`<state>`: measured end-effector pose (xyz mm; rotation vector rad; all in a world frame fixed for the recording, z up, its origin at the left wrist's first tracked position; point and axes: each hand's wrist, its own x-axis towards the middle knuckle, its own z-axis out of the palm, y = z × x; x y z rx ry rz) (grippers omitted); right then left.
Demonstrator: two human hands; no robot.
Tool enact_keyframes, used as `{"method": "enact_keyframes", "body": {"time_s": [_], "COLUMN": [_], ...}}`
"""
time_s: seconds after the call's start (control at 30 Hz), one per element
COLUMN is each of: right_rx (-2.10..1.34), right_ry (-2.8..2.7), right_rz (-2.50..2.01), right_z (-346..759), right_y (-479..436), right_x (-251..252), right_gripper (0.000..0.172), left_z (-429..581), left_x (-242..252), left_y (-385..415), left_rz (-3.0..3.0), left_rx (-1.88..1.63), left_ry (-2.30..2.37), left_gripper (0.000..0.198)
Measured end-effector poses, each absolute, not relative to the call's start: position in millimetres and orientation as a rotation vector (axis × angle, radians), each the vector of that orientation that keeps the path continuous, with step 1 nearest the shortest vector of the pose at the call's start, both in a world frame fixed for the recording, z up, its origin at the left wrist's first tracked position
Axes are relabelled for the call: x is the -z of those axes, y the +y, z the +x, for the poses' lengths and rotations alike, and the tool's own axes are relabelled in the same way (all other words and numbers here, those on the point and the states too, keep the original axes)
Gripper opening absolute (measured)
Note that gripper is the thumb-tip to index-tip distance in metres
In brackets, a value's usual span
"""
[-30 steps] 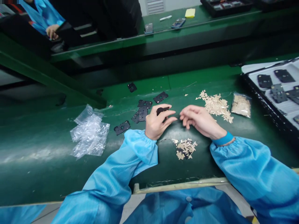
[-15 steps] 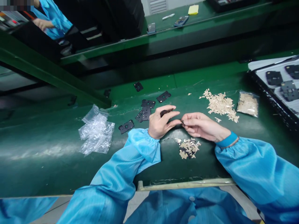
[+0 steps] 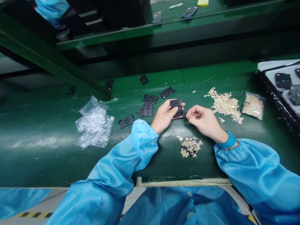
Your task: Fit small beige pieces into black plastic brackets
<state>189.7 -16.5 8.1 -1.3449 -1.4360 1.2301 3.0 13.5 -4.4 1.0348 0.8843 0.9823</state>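
My left hand (image 3: 165,116) grips a small black perforated plate (image 3: 176,107), its thumb and fingers around the plate's lower part. Just right of the plate, my right hand (image 3: 203,120) has its fingertips pinched together; anything between them is too small to tell. Below the hands lies a small heap of beige strips (image 3: 189,147) with dark bits among them. A larger heap of beige strips (image 3: 225,104) spreads to the right. Several loose black plates, including one (image 3: 147,109) beside my left hand, lie on the green belt (image 3: 58,159).
Crumpled clear plastic bags (image 3: 95,123) lie left of my hands. A zip bag of beige strips (image 3: 253,106) sits right of the larger heap. A black-rimmed tray (image 3: 269,84) holds black plates at the right. A co-worker's blue sleeve (image 3: 52,9) shows at the top, beyond a raised green bench (image 3: 164,28).
My head has shifted and the scene slid slightly. My left hand has turned the black plate so its face shows, and my right fingertips have drawn back from it.
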Motion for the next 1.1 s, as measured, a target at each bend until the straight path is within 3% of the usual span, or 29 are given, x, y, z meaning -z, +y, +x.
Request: {"method": "enact_keyframes", "body": {"time_s": [0.2,0.33,0.7,0.9,1.1], "right_rx": [-1.143,-1.148,-1.209,-1.195,-1.203], "right_ry": [-1.511,-1.46,-1.24,-1.273,-1.268], "right_rz": [-1.431,-1.406,-1.376,-1.375,-1.352], "right_z": [189.6,189.5,189.3,186.6,186.9], "right_y": [-16.8,-15.3,-15.5,-15.9,-16.5], "right_x": [-4.5,-8.0,-10.0,-13.4,-13.9], "right_gripper": [0.006,0.008,0.017,0.019,0.021], "left_z": [2.8,3.4,1.8,1.6,-0.8], "left_x": [1.2,-0.7,-0.7,-3.3,0.2], "left_y": [13.5,13.5,17.9,14.9,17.1], "left_rz": [1.07,1.156,0.967,1.075,1.098], "left_rx": [-1.054,-1.106,-1.099,-1.059,-1.051], "left_ry": [1.066,1.091,1.01,1.067,1.018], "left_gripper": [0.028,0.025,0.045,0.026,0.035]}}
